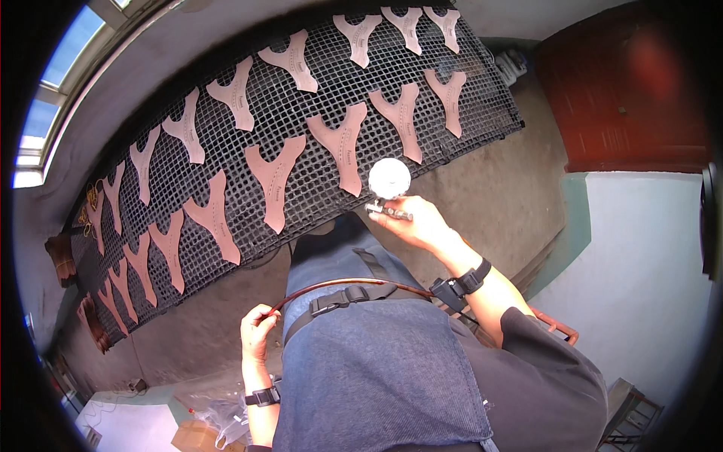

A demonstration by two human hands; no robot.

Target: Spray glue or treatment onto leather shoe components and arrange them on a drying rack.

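My right hand point(416, 223) grips a metal spray gun point(388, 209) with a round white cup point(389, 178) on top, held over the near edge of a black mesh rack point(316, 98). Several pink Y-shaped leather pieces lie flat on the rack in rows; the nearest ones point(343, 143) point(275, 177) are just beyond the gun. My left hand point(257, 331) is closed around a thin brown hose point(339, 284) that runs across my blue apron toward my right wrist. Both wrists wear black straps.
The rack stretches from upper right to lower left over a dusty concrete floor point(482, 188). A large red-brown drum point(625, 90) stands at the right. A window point(53, 90) is at upper left. Plastic bags and a cardboard box point(197, 433) lie at the lower left.
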